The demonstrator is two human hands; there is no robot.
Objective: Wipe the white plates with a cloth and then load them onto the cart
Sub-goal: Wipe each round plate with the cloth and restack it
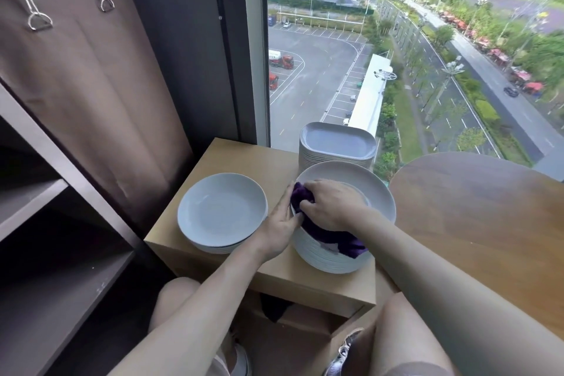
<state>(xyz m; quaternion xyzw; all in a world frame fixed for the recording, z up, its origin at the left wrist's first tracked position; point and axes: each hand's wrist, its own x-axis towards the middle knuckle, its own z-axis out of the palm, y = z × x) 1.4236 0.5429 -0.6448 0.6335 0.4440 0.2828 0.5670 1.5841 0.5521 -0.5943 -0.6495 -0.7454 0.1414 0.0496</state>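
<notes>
Two stacks of round plates (222, 214) (377, 189), one of rectangular plates (335, 142), one purple cloth (329, 233).

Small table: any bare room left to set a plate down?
Bare: back-left corner of the small table, behind the low plate stack; also the round table at right. Crowded: tall stack close in front of rectangular stack; left hand fills the gap between round stacks.

A crumpled purple cloth (348, 243) lies in the top of a tall stack of round white plates (323, 259), draping over its near rim. A lower stack of round white plates (222, 214) sits just left, and a stack of rounded-rectangular white plates (335, 143) stands behind
</notes>
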